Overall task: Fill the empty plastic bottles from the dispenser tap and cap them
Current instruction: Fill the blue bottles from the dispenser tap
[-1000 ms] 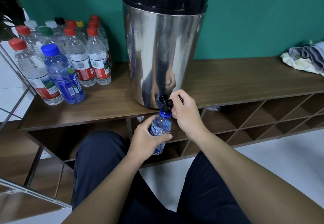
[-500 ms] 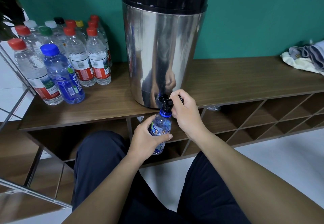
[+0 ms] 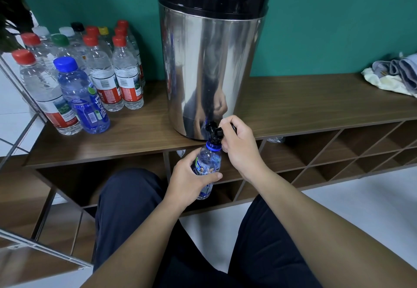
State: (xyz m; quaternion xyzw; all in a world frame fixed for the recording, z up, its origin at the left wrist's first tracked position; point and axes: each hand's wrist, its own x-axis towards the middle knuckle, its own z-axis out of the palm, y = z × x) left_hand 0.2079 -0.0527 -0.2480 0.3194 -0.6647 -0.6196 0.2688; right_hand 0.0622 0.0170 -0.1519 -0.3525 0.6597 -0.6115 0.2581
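Head view: the left hand [image 3: 188, 180] wraps around a blue bottle [image 3: 208, 160], holding its open neck right under the black tap [image 3: 213, 129] of the steel dispenser [image 3: 209, 62]. The right hand [image 3: 240, 145] curls around the tap lever. Capped bottles [image 3: 94, 80] stand grouped at the bench's [image 3: 316, 102] left end; cloths [image 3: 397, 75] lie far right.

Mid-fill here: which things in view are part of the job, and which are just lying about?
Part of the job:
- blue bottle, gripped by the left hand under the tap
- black tap, worked by the right hand
- steel dispenser
- capped bottles standing on the shelf top

Lying about:
- folded cloths at the far right
- dark plant leaves, top left
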